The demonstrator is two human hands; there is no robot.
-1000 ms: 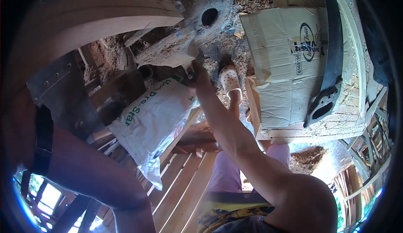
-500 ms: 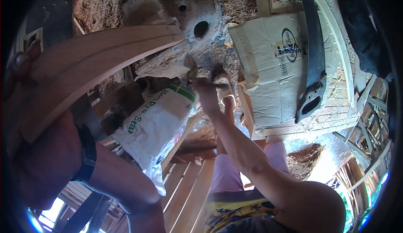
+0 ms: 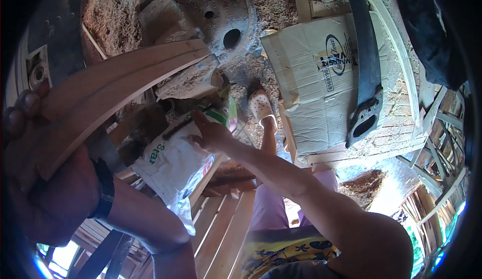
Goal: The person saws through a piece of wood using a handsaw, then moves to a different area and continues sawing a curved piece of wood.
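While the left hand (image 3: 63, 198) was closed around the near left end of a curved wooden board (image 3: 115, 88), its fingertips showed past the board's far edge. A black wristband (image 3: 105, 191) sat on the left wrist. The board slanted from near left to far right, its tapered end beside a dust-covered block (image 3: 191, 83); contact between the two could not be told.

The right hand (image 3: 213, 136) was over a white bag (image 3: 170, 163) with green print, right of the board, fingers pointing left and far. A slim dark bar (image 3: 178, 127) ran past its fingertips across the bag; whether the fingers gripped it could not be told.

Surroundings: far of the block, a round, dusty metal piece (image 3: 216, 15) with holes; far left, a heap of shavings (image 3: 110, 23). Right of the right hand, a pale perforated clog (image 3: 260, 107) on a foot. Farther right, a handsaw (image 3: 369, 68) lay on flattened cardboard (image 3: 306, 103), handle toward the near side. Nearer, wooden slats (image 3: 226, 239) ran beside the person's legs.
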